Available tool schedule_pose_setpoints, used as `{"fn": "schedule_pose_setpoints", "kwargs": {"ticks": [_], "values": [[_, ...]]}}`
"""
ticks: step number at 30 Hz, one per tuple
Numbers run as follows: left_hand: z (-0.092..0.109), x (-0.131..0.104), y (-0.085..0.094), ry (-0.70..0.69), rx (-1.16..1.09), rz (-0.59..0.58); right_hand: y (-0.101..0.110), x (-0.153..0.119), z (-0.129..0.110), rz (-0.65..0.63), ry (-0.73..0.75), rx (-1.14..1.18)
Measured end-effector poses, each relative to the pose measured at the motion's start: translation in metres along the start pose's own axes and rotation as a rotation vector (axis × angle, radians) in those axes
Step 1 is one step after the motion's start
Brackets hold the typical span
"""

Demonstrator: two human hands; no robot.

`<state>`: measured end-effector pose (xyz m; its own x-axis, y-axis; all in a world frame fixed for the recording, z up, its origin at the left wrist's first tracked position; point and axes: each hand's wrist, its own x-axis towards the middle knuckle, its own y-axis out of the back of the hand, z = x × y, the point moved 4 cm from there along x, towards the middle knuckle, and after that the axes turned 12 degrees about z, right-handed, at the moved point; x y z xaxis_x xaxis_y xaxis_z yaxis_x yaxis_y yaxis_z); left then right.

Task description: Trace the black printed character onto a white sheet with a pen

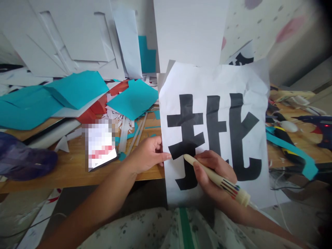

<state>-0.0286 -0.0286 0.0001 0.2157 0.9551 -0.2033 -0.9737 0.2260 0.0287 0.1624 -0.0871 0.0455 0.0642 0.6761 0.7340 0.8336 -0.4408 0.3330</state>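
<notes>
A white paper sheet (249, 81) printed with a large black character stands tilted in front of me, its lower part reaching over the table's front edge. My left hand (145, 155) pinches the sheet's left edge between thumb and fingers. In my right hand (214, 173) is a thick cream multicolour pen (216, 178), with several coloured sliders near its back end. The pen's front end points at the lower left strokes of the character. Whether its tip touches the paper I cannot tell.
Teal paper pieces (133, 98), red scraps (98, 103) and thin white strips lie left on the wooden table (149, 173). A phone with a blurred screen (101, 143) is near my left hand. At right are a glue gun (321, 126), pliers (287, 145) and cables. White boards (85, 38) lean behind.
</notes>
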Motion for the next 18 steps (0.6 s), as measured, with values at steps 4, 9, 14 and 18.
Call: {"fn": "schedule_pose_setpoints", "kwargs": {"ticks": [4, 9, 14, 18], "values": [[0.0010, 0.0001, -0.0009, -0.003, -0.009, -0.008, 0.0005, -0.0010, 0.0014, 0.017, -0.013, 0.017], [-0.0004, 0.0014, -0.0014, -0.011, -0.018, -0.009, -0.0005, -0.0011, 0.0024, 0.023, -0.022, 0.023], [0.0006, 0.0011, -0.0016, -0.012, -0.014, -0.001, -0.0009, -0.0021, 0.0031, 0.064, -0.007, 0.056], [0.0003, 0.0008, -0.0013, 0.002, -0.001, 0.009, 0.0003, -0.0027, 0.0039, 0.033, -0.038, 0.035]]}}
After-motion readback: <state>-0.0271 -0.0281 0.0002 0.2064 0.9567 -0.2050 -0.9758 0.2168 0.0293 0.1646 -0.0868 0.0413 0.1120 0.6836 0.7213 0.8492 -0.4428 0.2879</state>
